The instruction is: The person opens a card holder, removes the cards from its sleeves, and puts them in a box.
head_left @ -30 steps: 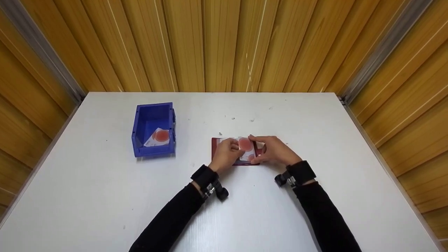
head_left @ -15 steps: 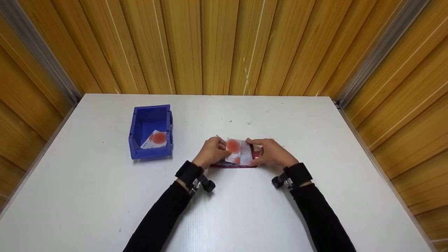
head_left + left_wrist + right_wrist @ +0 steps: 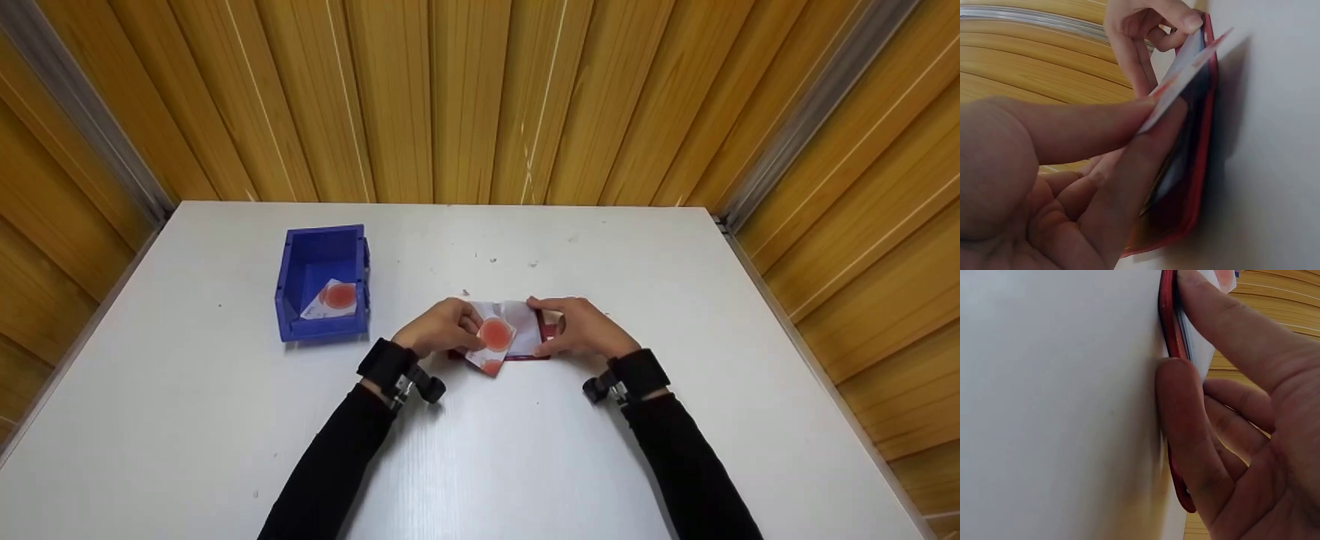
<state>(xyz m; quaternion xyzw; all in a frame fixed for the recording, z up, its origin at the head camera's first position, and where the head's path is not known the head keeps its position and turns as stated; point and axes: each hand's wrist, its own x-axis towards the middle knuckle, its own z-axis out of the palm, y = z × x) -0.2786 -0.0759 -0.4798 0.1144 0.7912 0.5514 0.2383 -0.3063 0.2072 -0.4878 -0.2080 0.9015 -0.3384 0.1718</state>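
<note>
My left hand (image 3: 439, 328) pinches a white card (image 3: 495, 335) with a red-orange circle between thumb and fingers. The card is tilted and overhangs the near edge of a red card holder (image 3: 547, 319) lying on the table, its pale sleeve page (image 3: 527, 330) uncovered. In the left wrist view the card (image 3: 1196, 62) is seen nearly edge-on, apart from the holder's red rim (image 3: 1211, 84). My right hand (image 3: 589, 328) grips the holder's right end. In the right wrist view, its thumb and a finger lie against the red edge (image 3: 1168, 315).
A blue bin (image 3: 322, 330) stands to the left on the white table (image 3: 480, 465). Inside it lies a card (image 3: 334, 298) with the same red-orange circle print. Wood-patterned panels (image 3: 465, 97) rise behind the table and at its sides.
My left hand has drawn the card leftward and toward me across the holder, turning it aslant and baring the sleeve page. My right hand has kept its grip at the right end.
</note>
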